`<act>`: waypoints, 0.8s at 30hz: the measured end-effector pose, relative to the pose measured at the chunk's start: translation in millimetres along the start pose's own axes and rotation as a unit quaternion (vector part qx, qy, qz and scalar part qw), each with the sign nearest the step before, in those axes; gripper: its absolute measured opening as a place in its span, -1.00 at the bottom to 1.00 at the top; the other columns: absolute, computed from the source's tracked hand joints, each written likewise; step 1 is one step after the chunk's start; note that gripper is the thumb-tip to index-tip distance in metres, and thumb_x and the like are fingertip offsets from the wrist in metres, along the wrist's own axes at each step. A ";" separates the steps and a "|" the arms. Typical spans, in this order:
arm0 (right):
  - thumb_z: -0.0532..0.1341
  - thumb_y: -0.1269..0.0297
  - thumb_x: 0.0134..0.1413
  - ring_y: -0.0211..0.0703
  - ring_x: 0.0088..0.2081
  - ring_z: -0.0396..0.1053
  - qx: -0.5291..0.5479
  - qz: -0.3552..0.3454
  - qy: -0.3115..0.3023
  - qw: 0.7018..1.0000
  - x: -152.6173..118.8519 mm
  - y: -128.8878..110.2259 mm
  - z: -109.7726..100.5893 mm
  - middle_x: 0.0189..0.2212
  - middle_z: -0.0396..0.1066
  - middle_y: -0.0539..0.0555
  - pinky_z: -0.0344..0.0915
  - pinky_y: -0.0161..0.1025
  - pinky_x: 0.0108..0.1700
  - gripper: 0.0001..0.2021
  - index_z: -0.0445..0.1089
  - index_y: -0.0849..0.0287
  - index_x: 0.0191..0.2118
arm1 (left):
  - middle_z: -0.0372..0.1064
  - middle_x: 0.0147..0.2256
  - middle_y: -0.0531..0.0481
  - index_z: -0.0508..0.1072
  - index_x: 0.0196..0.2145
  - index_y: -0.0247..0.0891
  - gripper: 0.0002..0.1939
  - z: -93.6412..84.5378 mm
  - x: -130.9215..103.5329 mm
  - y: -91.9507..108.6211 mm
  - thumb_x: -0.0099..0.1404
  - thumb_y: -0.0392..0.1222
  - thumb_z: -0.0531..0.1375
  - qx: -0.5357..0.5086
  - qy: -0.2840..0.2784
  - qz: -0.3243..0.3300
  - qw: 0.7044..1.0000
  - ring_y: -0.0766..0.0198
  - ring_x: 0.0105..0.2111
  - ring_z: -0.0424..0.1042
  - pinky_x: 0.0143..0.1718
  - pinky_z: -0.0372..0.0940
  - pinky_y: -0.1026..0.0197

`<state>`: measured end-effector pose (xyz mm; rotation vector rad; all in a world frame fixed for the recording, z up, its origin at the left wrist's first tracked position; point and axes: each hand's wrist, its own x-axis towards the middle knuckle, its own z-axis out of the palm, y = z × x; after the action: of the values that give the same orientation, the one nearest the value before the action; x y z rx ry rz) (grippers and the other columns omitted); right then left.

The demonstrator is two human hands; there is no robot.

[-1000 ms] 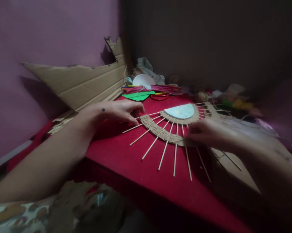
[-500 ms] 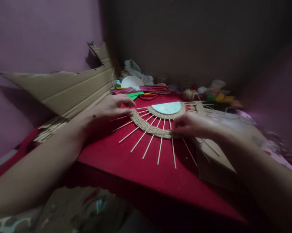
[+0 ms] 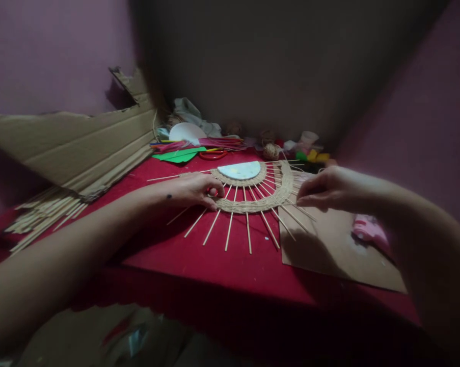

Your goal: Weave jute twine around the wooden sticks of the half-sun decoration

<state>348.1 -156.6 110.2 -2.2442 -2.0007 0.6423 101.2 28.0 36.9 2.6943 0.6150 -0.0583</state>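
Note:
A half-round weaving lies on the red cloth, with thin wooden sticks (image 3: 248, 232) fanning out from a pale half-disc (image 3: 239, 171). One twine band hugs the half-disc, and a wider woven twine band (image 3: 248, 206) arcs across the sticks farther out. My left hand (image 3: 203, 189) is closed on the left part of the wider band, thumb and fingertips pinching it. Beyond the band's right side, my right hand (image 3: 321, 189) has its fingertips drawn together close to the stick ends. Whatever those fingers hold is too small to make out.
A cardboard sheet (image 3: 329, 244) lies at right with a pink tool (image 3: 369, 229) on it. Folded cardboard (image 3: 84, 148) leans on the left wall above a stick bundle (image 3: 42, 214). Behind are green sheets (image 3: 178, 155), red-handled scissors (image 3: 213, 155) and a twine ball (image 3: 271, 151).
My left hand has moved from the band's left end onto its lower left part. My right hand has left the band's lower edge for its right side. The view has shifted right.

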 end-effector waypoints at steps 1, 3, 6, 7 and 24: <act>0.19 0.07 0.01 -0.28 -0.55 0.20 -0.016 0.010 0.010 1.000 -1.4 9.8 -4.3 -0.63 0.31 0.00 0.10 -0.28 -0.47 -0.72 0.50 0.18 -0.45 | 0.40 -0.26 0.00 0.48 -0.20 -0.21 -0.72 -0.7 0.7 0.2 0.10 -0.12 0.31 0.003 -0.004 0.004 1.000 0.27 -0.30 0.33 -0.34 0.14 0.31; 0.23 0.07 -0.02 -0.26 -0.51 0.24 -0.062 0.032 0.071 0.995 0.6 31.9 -13.7 -0.57 0.38 0.02 0.14 -0.26 -0.42 -0.73 0.53 0.17 -0.43 | 0.40 -0.28 0.00 0.48 -0.22 -0.22 -0.73 -1.1 1.8 0.0 0.10 -0.13 0.30 -0.003 -0.008 0.018 1.000 0.28 -0.31 0.34 -0.35 0.14 0.32; 0.22 0.12 0.00 -0.22 -0.43 0.29 -0.111 0.060 0.171 0.977 13.0 63.8 -25.3 -0.49 0.45 0.05 0.16 -0.24 -0.34 -0.74 0.56 0.18 -0.34 | 0.41 -0.28 0.00 0.48 -0.22 -0.23 -0.73 0.2 2.5 -1.8 0.09 -0.13 0.30 -0.014 0.003 0.027 1.000 0.28 -0.30 0.35 -0.33 0.16 0.32; 0.20 0.14 0.04 -0.21 -0.42 0.29 -0.129 0.071 0.194 0.970 18.6 71.5 -26.9 -0.46 0.46 0.07 0.16 -0.24 -0.33 -0.73 0.56 0.20 -0.30 | 0.41 -0.27 0.00 0.48 -0.22 -0.23 -0.72 1.0 2.4 -2.5 0.09 -0.13 0.30 -0.014 0.006 0.026 1.000 0.27 -0.29 0.35 -0.33 0.17 0.32; 0.05 0.37 0.21 -0.11 -0.22 0.31 -0.112 -0.194 0.210 0.952 72.1 -71.2 109.1 -0.15 0.37 0.21 0.20 -0.22 -0.24 -0.79 0.44 0.25 -0.20 | 0.40 -0.26 -0.01 0.50 -0.22 -0.26 -0.70 9.8 -0.2 -9.1 0.11 -0.07 0.27 -0.037 0.038 0.063 0.997 0.28 -0.28 0.33 -0.29 0.15 0.30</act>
<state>248.3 -100.7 14.8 -1.7909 -2.2608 -0.0969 97.6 31.9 24.6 2.6667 0.4573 0.0995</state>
